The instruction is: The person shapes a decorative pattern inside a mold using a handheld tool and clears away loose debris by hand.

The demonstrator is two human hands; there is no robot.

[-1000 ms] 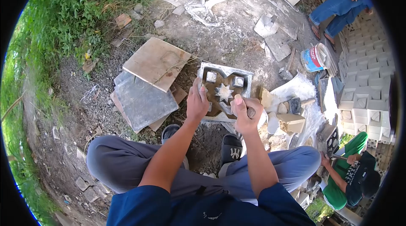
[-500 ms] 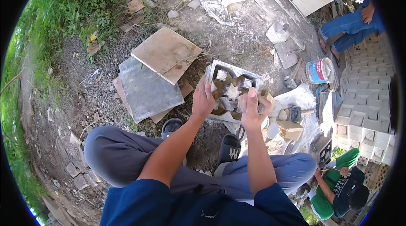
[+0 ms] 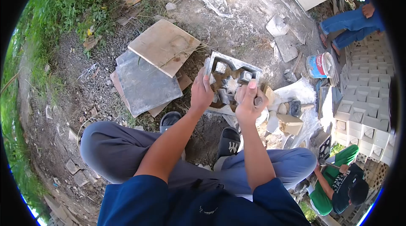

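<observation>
A square, cement-smeared metal block mould (image 3: 235,60) is held above the ground between my feet, with square plugs in its corners and a star-shaped piece (image 3: 231,84) in the middle. My left hand (image 3: 202,93) grips its left side, fingers along the outer wall. My right hand (image 3: 250,101) is closed at the lower right side, thumb on top. A round end, perhaps of a handle, shows beside those fingers; its other end is hidden.
Left of the mould lie stacked boards: a tan one (image 3: 165,48) over a grey one (image 3: 148,84). To the right are a tan block (image 3: 290,123), white sheeting, a paint bucket (image 3: 320,65) and stacked pale blocks (image 3: 359,99). Two other people are at the right edge.
The mould is tilted slightly differently, and both hands sit a little lower in view with it. The grip of both hands stays the same; the camera view has shifted slightly.
</observation>
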